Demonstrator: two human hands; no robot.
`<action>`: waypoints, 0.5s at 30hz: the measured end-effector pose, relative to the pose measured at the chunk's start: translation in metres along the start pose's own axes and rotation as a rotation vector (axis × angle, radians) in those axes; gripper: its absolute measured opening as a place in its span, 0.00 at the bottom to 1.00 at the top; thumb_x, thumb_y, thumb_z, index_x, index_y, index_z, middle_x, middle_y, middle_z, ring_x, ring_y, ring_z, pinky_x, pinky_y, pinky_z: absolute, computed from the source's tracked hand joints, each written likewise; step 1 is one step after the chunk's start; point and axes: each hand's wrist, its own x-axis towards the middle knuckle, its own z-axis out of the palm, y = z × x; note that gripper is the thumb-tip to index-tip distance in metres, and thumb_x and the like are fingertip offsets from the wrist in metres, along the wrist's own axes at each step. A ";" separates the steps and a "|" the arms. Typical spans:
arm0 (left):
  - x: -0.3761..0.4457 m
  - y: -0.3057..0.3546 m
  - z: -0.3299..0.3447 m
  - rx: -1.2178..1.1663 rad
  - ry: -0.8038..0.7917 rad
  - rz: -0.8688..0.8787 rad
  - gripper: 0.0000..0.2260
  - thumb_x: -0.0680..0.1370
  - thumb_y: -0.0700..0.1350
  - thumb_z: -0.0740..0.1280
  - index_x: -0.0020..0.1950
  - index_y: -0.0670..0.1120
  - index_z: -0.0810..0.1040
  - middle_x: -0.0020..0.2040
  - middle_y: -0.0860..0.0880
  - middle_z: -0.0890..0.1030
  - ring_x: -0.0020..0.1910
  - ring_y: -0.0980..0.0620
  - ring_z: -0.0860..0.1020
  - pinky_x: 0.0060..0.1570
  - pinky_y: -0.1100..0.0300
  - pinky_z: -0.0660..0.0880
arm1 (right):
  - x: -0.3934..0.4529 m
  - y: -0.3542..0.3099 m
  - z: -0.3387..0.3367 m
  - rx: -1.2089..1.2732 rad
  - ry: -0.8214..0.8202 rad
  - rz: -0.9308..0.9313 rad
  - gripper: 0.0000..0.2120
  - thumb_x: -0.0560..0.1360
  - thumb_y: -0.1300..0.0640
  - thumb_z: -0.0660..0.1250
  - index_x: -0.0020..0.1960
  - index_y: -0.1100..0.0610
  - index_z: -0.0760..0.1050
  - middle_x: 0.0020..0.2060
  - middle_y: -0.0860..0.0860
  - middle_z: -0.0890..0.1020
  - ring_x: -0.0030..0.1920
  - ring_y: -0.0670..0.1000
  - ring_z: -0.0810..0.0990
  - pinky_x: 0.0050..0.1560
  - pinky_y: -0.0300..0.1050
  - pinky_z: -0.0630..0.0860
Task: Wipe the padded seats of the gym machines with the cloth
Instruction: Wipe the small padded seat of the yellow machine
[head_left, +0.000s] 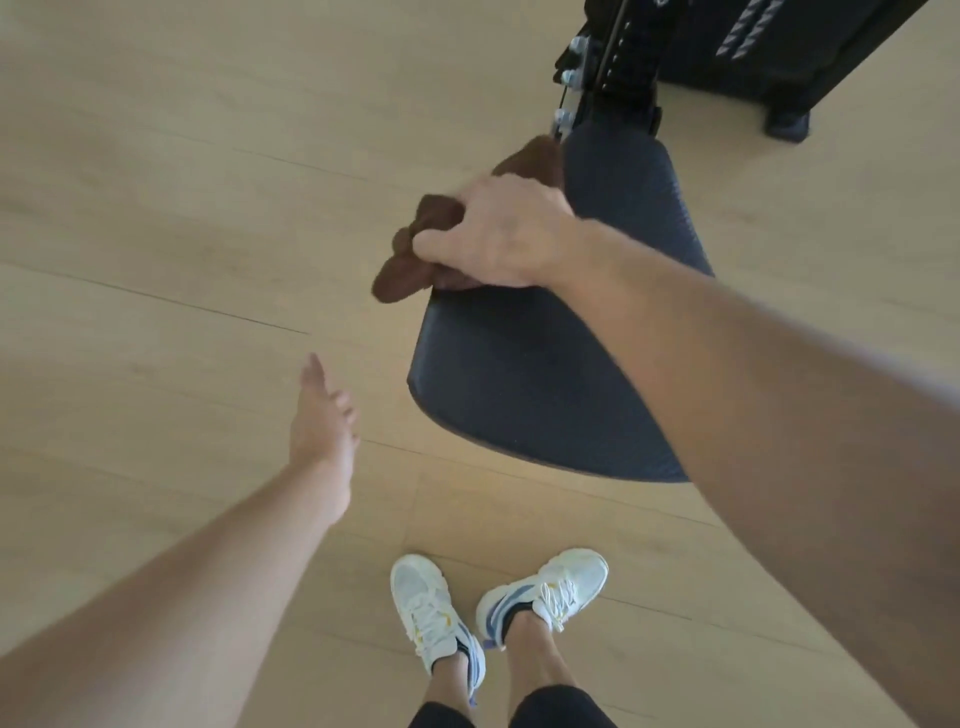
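A dark blue padded seat (524, 384) of a gym machine fills the middle right of the head view, narrowing toward the machine's frame. My right hand (498, 234) grips a bunched brown cloth (410, 260) at the seat's left edge, with part of the cloth hanging off past the side. Another fold of the cloth shows beyond my knuckles near the seat's narrow end. My left hand (324, 415) hangs free over the floor to the left of the seat, fingers straight and holding nothing.
The black machine frame (613, 67) with bolts rises behind the seat, and a black base (789, 62) stands at the top right. Light wooden floor (156, 208) spreads to the left. My feet in white sneakers (498, 608) stand just below the seat's wide end.
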 end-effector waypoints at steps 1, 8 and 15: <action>-0.003 -0.014 -0.014 0.019 0.052 -0.032 0.31 0.83 0.64 0.49 0.81 0.48 0.60 0.77 0.45 0.69 0.75 0.47 0.69 0.76 0.46 0.61 | -0.015 -0.008 0.014 0.050 -0.010 -0.081 0.20 0.71 0.33 0.60 0.52 0.45 0.79 0.52 0.49 0.83 0.62 0.56 0.77 0.67 0.53 0.67; -0.002 -0.003 -0.024 0.234 0.118 0.175 0.43 0.68 0.77 0.50 0.76 0.53 0.67 0.74 0.50 0.72 0.73 0.48 0.70 0.75 0.43 0.61 | -0.132 -0.002 0.091 0.053 0.084 -0.425 0.14 0.69 0.42 0.69 0.51 0.46 0.82 0.69 0.40 0.77 0.79 0.48 0.60 0.80 0.62 0.45; -0.043 0.045 0.073 0.652 -0.025 0.698 0.23 0.82 0.61 0.56 0.72 0.49 0.68 0.67 0.52 0.74 0.66 0.50 0.72 0.64 0.53 0.67 | -0.216 0.084 0.108 0.082 0.438 -0.182 0.11 0.71 0.54 0.71 0.53 0.56 0.81 0.72 0.50 0.76 0.79 0.53 0.63 0.76 0.63 0.62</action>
